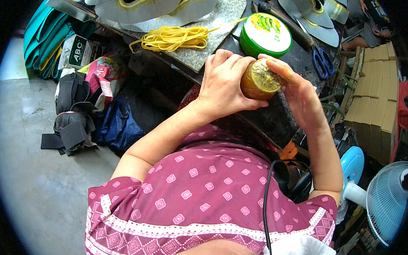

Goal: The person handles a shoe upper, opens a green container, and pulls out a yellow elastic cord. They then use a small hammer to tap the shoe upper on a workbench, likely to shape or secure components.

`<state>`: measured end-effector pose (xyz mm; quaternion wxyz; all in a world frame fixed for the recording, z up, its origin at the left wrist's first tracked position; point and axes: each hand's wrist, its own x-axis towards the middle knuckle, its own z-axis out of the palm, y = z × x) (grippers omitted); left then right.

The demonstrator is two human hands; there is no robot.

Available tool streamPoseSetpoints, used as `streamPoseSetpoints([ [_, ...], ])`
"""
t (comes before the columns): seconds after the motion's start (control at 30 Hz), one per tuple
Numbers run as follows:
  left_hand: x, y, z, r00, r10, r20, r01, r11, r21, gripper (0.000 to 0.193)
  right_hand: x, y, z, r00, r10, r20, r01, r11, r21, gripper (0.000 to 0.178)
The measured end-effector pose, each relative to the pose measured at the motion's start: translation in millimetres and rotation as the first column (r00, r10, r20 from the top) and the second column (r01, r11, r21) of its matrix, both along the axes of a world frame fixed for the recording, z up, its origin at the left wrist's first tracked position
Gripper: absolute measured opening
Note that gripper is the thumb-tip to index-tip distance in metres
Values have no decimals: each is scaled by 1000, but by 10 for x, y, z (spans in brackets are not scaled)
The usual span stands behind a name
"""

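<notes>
In my left hand [225, 80] is a squat amber jar [256, 86] with a rough, yellowish crust over its top. The left fingers and thumb wrap round its left side and lower edge. My right hand [300, 91] is closed over the jar's right side, its fingers lying along the upper rim; its thumb is hidden. Just beyond the jar stands a round green tub [264, 34] with a white, picture-printed lid. A loose bundle of flat yellow cord [176, 39] lies on a speckled stone slab [194, 57] to the left.
Blue-handled scissors [322, 62] and a hammer [283, 18] lie on the dark worktop. Silver-grey cut pieces [150, 7] with yellow edges are at the back. Stacked cardboard [372, 94] and a blue fan [387, 201] stand right; dark strips [71, 116] hang left.
</notes>
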<state>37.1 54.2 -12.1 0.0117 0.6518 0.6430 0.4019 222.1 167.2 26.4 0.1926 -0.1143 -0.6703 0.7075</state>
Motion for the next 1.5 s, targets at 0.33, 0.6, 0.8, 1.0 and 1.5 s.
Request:
streamPoseSetpoints([
  [0.33, -18, 15, -53, 1000, -15, 1, 15, 1000, -9, 85, 23, 59, 203, 983, 6, 184, -16, 999, 52, 112],
  [0.6, -11, -1, -53, 1000, -13, 19, 13, 1000, -9, 86, -25, -35, 323, 995, -77, 65, 43, 907, 419, 111],
  [0.8, -18, -23, -20, 999, -19, 48, 22, 998, -61, 90, 36, 15, 338, 986, -156, 63, 99, 840, 533, 112],
  [1.0, -10, -29, 13, 1000, -13, 4, 13, 998, -56, 89, 3, 47, 422, 935, -347, -71, 263, 545, 797, 82],
  [1.5, -49, -32, 57, 1000, -16, 1, 16, 994, -112, 87, 134, -4, 154, 914, -384, 132, -61, 192, 979, 98],
])
